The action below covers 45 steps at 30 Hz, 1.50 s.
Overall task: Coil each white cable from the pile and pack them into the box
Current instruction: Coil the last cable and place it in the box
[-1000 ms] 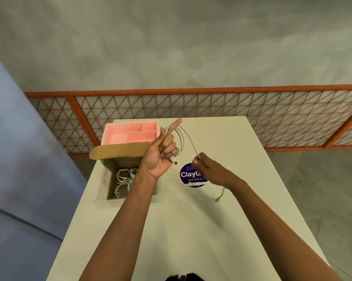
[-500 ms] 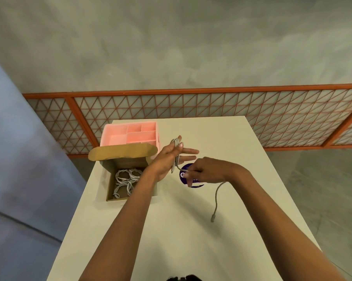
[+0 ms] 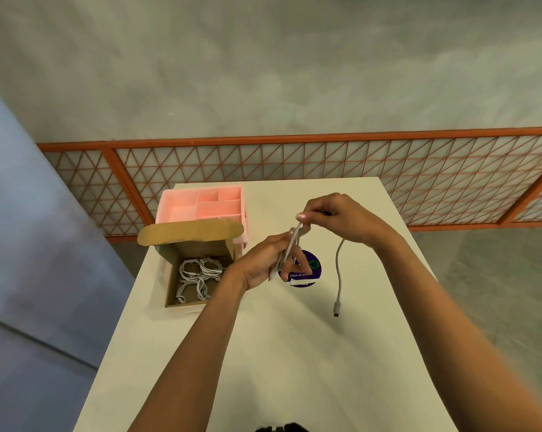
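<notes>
Head view, both hands [image 3: 297,241] winding white cable [image 3: 339,275], open box [image 3: 198,275] alongside

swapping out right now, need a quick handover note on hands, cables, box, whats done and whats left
Left hand: closed around the loops of a part-coiled cable.
Right hand: pinching that cable above the left hand; its free end hangs down, plug just above the table.
Box: open on the table's left side, several coiled cables inside.
Left: finish this coil and put it in the box. No other loose cables in view.
</notes>
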Each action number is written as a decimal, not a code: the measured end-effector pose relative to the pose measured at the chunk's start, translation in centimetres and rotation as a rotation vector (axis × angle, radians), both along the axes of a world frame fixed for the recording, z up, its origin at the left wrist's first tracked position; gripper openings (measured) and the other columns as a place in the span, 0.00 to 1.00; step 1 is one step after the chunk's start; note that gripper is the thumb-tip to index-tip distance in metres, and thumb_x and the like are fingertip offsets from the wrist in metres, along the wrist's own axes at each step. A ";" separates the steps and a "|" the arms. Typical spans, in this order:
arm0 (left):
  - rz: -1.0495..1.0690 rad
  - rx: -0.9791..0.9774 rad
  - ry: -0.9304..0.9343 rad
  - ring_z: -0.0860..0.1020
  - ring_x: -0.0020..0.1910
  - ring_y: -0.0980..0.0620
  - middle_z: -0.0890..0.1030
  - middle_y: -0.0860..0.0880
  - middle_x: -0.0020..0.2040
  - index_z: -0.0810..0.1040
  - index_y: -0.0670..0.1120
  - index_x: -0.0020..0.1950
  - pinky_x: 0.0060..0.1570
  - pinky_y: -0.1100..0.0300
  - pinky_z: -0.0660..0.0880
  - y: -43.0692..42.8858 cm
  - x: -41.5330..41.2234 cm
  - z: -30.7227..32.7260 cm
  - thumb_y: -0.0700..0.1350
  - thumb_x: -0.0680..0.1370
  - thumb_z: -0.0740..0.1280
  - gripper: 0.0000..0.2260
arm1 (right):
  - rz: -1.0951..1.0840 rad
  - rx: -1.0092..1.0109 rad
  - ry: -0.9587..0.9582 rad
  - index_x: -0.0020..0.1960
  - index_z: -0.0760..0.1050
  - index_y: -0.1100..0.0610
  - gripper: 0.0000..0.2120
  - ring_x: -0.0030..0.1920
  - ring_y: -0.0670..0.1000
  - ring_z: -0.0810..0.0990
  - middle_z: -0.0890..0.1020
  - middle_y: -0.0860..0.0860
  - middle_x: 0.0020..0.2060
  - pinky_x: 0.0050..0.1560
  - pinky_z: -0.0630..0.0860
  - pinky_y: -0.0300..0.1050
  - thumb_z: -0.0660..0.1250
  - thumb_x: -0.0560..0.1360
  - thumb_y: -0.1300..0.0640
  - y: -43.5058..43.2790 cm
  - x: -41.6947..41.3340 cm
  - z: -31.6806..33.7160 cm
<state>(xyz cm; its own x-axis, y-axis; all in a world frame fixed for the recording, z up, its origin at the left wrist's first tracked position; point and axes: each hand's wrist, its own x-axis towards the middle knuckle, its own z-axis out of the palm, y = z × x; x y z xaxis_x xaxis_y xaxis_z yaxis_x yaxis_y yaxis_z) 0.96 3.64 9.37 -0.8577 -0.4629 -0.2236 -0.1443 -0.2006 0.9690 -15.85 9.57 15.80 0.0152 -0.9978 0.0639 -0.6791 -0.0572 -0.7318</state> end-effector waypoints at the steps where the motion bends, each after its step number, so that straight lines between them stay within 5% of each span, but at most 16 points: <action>1: 0.002 0.026 0.029 0.71 0.22 0.55 0.82 0.49 0.33 0.67 0.45 0.71 0.57 0.52 0.75 0.2 0.0 0.2 0.49 0.84 0.49 0.18 | -0.015 -0.015 -0.022 0.42 0.81 0.58 0.12 0.32 0.38 0.73 0.79 0.44 0.33 0.35 0.67 0.27 0.65 0.78 0.52 -0.1 -0.3 -0.4; 4: -0.009 0.084 0.106 0.69 0.19 0.58 0.80 0.51 0.30 0.72 0.41 0.64 0.57 0.47 0.73 0.4 0.2 0.6 0.51 0.83 0.49 0.20 | -0.059 -0.041 -0.083 0.43 0.81 0.59 0.12 0.32 0.39 0.72 0.78 0.42 0.32 0.35 0.66 0.29 0.65 0.77 0.52 -0.3 -0.8 -1.4; 7: -0.038 0.035 0.106 0.63 0.18 0.58 0.79 0.53 0.28 0.68 0.34 0.66 0.45 0.59 0.79 0.4 0.3 0.7 0.50 0.83 0.49 0.23 | -0.063 -0.044 -0.211 0.45 0.80 0.62 0.10 0.37 0.39 0.77 0.81 0.43 0.36 0.42 0.71 0.30 0.66 0.77 0.55 -0.2 -0.9 -2.3; 9: -0.058 0.011 0.124 0.63 0.18 0.59 0.76 0.53 0.27 0.70 0.37 0.66 0.42 0.61 0.79 0.3 0.4 0.9 0.48 0.84 0.49 0.20 | -0.069 -0.058 -0.272 0.47 0.79 0.64 0.10 0.36 0.40 0.77 0.81 0.45 0.35 0.41 0.71 0.31 0.65 0.77 0.56 0.0 -0.9 -3.0; 13: -0.099 -0.003 0.150 0.63 0.20 0.59 0.70 0.52 0.26 0.76 0.41 0.56 0.34 0.64 0.77 -0.1 0.8 0.7 0.49 0.81 0.55 0.15 | -0.078 -0.041 -0.371 0.50 0.77 0.64 0.09 0.26 0.42 0.63 0.69 0.42 0.22 0.31 0.63 0.32 0.65 0.78 0.57 0.4 -0.6 -3.8; 21: -0.221 0.215 0.311 0.60 0.16 0.62 0.66 0.58 0.22 0.75 0.44 0.44 0.29 0.66 0.71 -0.7 1.6 -0.3 0.53 0.78 0.64 0.12 | 0.117 0.224 -0.449 0.66 0.74 0.51 0.19 0.28 0.46 0.56 0.60 0.48 0.24 0.32 0.61 0.34 0.52 0.82 0.47 1.4 -0.1 -3.9; 24: -0.284 0.354 0.402 0.57 0.17 0.59 0.62 0.57 0.24 0.75 0.46 0.42 0.29 0.66 0.70 -1.2 1.5 -0.5 0.52 0.79 0.63 0.11 | 0.144 0.248 -0.540 0.59 0.74 0.61 0.21 0.27 0.46 0.57 0.62 0.48 0.25 0.30 0.60 0.35 0.50 0.82 0.47 1.3 0.2 -3.9; 26: -0.260 0.389 0.420 0.57 0.18 0.58 0.59 0.55 0.25 0.74 0.46 0.41 0.31 0.66 0.71 -1.3 1.5 -0.6 0.51 0.80 0.62 0.12 | 0.149 0.254 -0.566 0.49 0.74 0.58 0.19 0.28 0.46 0.56 0.62 0.48 0.28 0.29 0.58 0.35 0.51 0.81 0.46 1.2 0.2 -3.9; 30: -0.164 0.469 0.446 0.56 0.19 0.58 0.58 0.55 0.26 0.73 0.47 0.39 0.30 0.66 0.69 -1.6 1.4 -1.1 0.51 0.80 0.60 0.13 | 0.069 0.212 -0.409 0.45 0.75 0.52 0.17 0.28 0.43 0.61 0.65 0.44 0.28 0.30 0.61 0.32 0.52 0.82 0.47 0.9 0.5 -3.8; 34: -0.153 0.688 0.558 0.58 0.20 0.59 0.60 0.54 0.26 0.72 0.45 0.41 0.27 0.67 0.64 -2.1 1.4 -1.9 0.49 0.83 0.49 0.18 | -0.031 0.041 -0.059 0.46 0.77 0.49 0.12 0.42 0.39 0.72 0.72 0.46 0.42 0.46 0.67 0.30 0.57 0.81 0.47 0.3 1.1 -4.7; 41: -0.122 0.695 0.645 0.59 0.21 0.59 0.61 0.54 0.26 0.72 0.44 0.42 0.27 0.66 0.61 -2.2 1.0 -2.5 0.47 0.83 0.52 0.15 | -0.180 -0.176 0.008 0.50 0.76 0.63 0.12 0.36 0.33 0.77 0.76 0.36 0.34 0.37 0.68 0.27 0.57 0.82 0.57 0.1 3.6 -6.3; 45: -0.051 0.634 0.607 0.58 0.21 0.59 0.61 0.54 0.25 0.71 0.46 0.39 0.28 0.66 0.61 -1.9 0.7 -2.4 0.48 0.82 0.52 0.16 | -0.288 -0.225 0.082 0.52 0.74 0.62 0.11 0.30 0.45 0.72 0.71 0.37 0.28 0.32 0.65 0.37 0.55 0.82 0.58 -0.1 4.7 -6.9</action>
<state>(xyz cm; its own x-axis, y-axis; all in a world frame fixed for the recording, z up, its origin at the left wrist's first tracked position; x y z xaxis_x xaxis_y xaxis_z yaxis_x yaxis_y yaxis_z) 1.68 1.73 6.95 -0.9281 -0.3645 0.0761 0.3367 -0.7343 0.5894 -11.14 9.48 8.95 -0.2504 -0.9228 0.2927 -0.7464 -0.0085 -0.6654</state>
